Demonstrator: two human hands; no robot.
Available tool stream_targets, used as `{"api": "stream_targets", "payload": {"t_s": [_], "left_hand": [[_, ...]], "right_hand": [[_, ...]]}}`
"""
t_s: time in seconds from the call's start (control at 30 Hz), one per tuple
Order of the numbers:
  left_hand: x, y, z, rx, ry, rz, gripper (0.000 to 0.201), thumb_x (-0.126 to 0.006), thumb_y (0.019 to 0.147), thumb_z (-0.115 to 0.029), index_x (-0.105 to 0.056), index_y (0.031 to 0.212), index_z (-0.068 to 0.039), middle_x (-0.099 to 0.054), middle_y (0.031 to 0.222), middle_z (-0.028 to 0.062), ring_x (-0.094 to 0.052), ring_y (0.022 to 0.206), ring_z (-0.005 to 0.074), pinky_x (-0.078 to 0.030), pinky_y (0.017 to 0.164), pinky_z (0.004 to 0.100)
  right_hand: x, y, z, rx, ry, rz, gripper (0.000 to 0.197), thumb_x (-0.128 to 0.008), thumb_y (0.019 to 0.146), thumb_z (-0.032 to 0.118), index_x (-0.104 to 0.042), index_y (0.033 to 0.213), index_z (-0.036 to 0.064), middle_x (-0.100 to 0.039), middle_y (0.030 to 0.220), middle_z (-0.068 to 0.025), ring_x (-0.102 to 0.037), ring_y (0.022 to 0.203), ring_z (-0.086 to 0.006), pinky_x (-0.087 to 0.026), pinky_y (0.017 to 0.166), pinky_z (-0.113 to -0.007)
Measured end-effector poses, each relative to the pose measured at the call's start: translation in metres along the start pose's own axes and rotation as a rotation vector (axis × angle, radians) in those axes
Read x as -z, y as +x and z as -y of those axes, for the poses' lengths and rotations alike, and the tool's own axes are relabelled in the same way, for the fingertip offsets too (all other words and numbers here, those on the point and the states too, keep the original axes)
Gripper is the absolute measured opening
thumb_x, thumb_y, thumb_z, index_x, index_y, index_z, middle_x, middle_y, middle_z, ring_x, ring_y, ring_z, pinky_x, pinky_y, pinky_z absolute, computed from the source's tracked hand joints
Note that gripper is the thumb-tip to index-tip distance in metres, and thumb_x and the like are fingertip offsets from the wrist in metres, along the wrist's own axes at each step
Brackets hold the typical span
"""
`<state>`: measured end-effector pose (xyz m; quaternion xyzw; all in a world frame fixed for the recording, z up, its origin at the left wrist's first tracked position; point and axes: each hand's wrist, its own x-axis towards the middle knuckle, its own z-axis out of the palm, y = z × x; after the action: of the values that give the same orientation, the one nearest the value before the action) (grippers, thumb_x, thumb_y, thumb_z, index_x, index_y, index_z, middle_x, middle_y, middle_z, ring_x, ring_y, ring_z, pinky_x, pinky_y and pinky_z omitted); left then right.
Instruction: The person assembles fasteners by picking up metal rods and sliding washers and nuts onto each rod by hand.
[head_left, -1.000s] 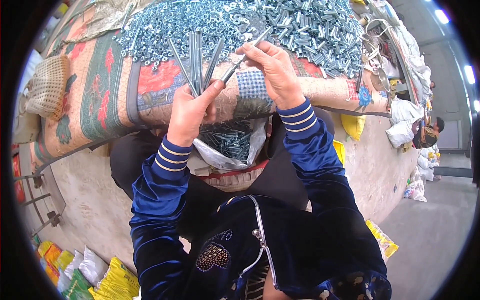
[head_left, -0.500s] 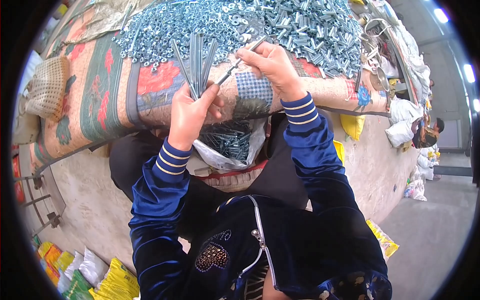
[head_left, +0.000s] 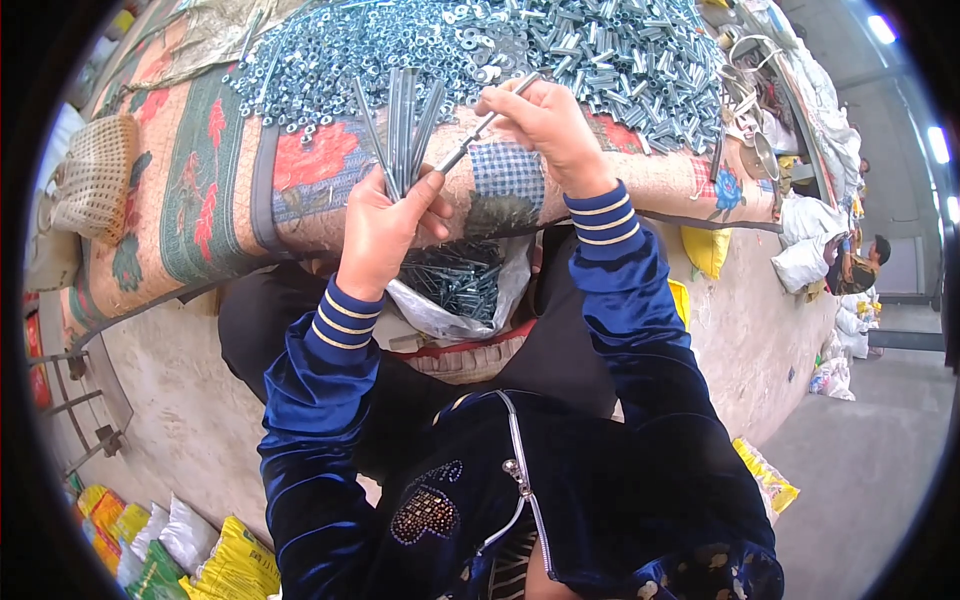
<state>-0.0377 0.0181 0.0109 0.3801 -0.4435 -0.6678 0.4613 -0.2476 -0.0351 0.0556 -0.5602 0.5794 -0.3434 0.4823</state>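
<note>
My left hand point(head_left: 385, 235), toward 10 o'clock from the middle of my view, is mostly closed, fingers curled around a bundle of long metal rods point(head_left: 402, 125) that fans out toward 12. Between its thumb and forefinger I also grip the lower, thicker end of a slim metal piece point(head_left: 457, 157), which slants up toward between 1 and 2 o'clock. My right hand point(head_left: 558, 135), at 1 o'clock, pinches the upper end of that piece with thumb and fingertips; the other fingers are loosely bent. So the piece spans the gap between my two hands, above the edge of the patterned cloth point(head_left: 205, 180)

Beyond my hands, a heap of small nuts point(head_left: 330, 70) lies at 11 o'clock, some flat washers point(head_left: 490, 45) at 12, and a heap of short metal tubes point(head_left: 640, 80) at 1. From my left hand, a plastic bag point(head_left: 425, 312) of dark bolts point(head_left: 468, 288) sits between 4 and 5 o'clock, just below the cloth's edge. A woven basket point(head_left: 97, 175) stands far out toward 10
</note>
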Motion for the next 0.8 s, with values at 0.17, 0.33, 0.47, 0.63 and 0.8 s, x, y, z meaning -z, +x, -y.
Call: {"api": "stream_targets", "payload": {"t_s": [0.17, 0.33, 0.47, 0.63, 0.8], "left_hand": [[0.004, 0.003, -0.002, -0.011, 0.016, -0.027, 0.019, -0.063, 0.087, -0.013, -0.055, 0.096, 0.002, -0.062, 0.069, 0.0102, -0.059, 0.052, 0.0136, -0.048, 0.049, 0.0236], [0.002, -0.001, -0.005, -0.026, 0.031, -0.041, 0.019, -0.062, 0.087, -0.012, -0.055, 0.095, 0.003, -0.062, 0.069, 0.0101, -0.060, 0.052, 0.0140, -0.048, 0.049, 0.0240], [0.005, 0.001, -0.001, -0.034, 0.038, -0.043, 0.019, -0.062, 0.087, -0.012, -0.054, 0.096, 0.003, -0.062, 0.069, 0.0102, -0.060, 0.052, 0.0144, -0.049, 0.049, 0.0243], [0.002, 0.001, -0.003, -0.051, 0.045, -0.048, 0.018, -0.062, 0.088, -0.011, -0.054, 0.096, 0.004, -0.063, 0.068, 0.0106, -0.060, 0.052, 0.0147, -0.049, 0.049, 0.0244], [0.007, 0.000, -0.001, -0.067, 0.022, -0.053, 0.019, -0.062, 0.087, -0.011, -0.054, 0.096, 0.004, -0.063, 0.068, 0.0110, -0.061, 0.052, 0.0151, -0.049, 0.050, 0.0247]], "right_hand": [[-0.016, -0.001, -0.011, 0.414, -0.097, -0.194, 0.033, -0.064, 0.087, 0.030, -0.067, 0.092, -0.0028, -0.067, 0.075, -0.0063, -0.060, 0.068, -0.0084, -0.046, 0.067, -0.020], [-0.007, -0.001, -0.004, 0.136, -0.088, 0.029, 0.034, -0.061, 0.090, 0.027, -0.062, 0.104, -0.0038, -0.067, 0.084, -0.0082, -0.061, 0.076, -0.0092, -0.048, 0.071, -0.021], [-0.024, -0.003, -0.006, 0.332, 0.190, -0.083, 0.032, -0.061, 0.090, 0.028, -0.065, 0.097, -0.0033, -0.066, 0.073, -0.0055, -0.060, 0.070, -0.0079, -0.047, 0.069, -0.020], [-0.011, -0.006, 0.002, 0.017, -0.228, -0.062, 0.032, -0.059, 0.091, 0.024, -0.061, 0.107, -0.0037, -0.067, 0.084, -0.0080, -0.063, 0.075, -0.0101, -0.048, 0.072, -0.022], [-0.016, 0.000, 0.001, 0.180, 0.104, 0.079, 0.039, -0.064, 0.088, 0.029, -0.061, 0.108, -0.0051, -0.067, 0.085, -0.0080, -0.062, 0.076, -0.0097, -0.049, 0.073, -0.022]]}}
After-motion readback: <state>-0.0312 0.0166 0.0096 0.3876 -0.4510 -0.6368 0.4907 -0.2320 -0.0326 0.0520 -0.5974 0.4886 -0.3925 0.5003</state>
